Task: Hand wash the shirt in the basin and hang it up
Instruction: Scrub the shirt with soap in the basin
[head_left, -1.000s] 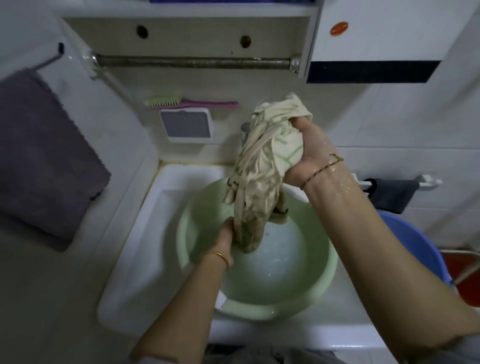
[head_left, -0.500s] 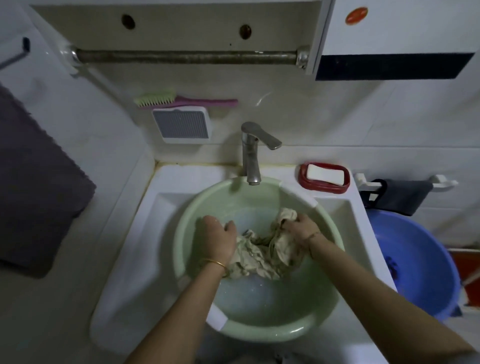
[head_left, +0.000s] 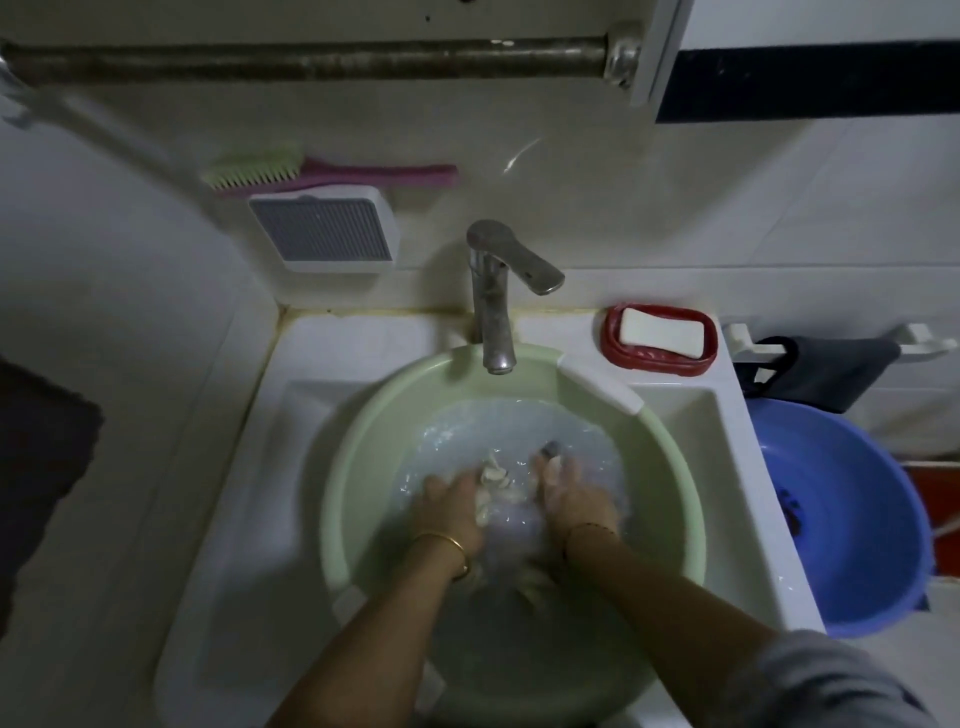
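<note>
Down in the water of the pale green round plastic basin (head_left: 337, 499), which sits in the white ceramic sink (head_left: 228, 545) under the steel tap (head_left: 491, 296), the wet cream cloth shirt (head_left: 493, 486) lies bunched between both hands, mostly below the surface. The left hand (head_left: 449, 501) has its fingers curled round a wad of the fabric. The right hand (head_left: 569, 499) lies against the cloth from the other side, but water and blur hide whether its fingers close on it or press flat.

The step looks like scrubbing or rinsing, with wringing and hanging not yet done. To do it well, I would rub one handful against the other under the waterline, work round to collar and cuffs, and make low strokes so nothing slops over the rim. The white soap bar (head_left: 660, 332) in its red dish (head_left: 613, 353) is close by if more lather is needed.

Most of the shirt is sunk and shapeless, so which part is held cannot be told. A small dark shape at the right fingertips (head_left: 553, 465) is unclear, and the basin's near rim is dim and hard to trace.
</note>
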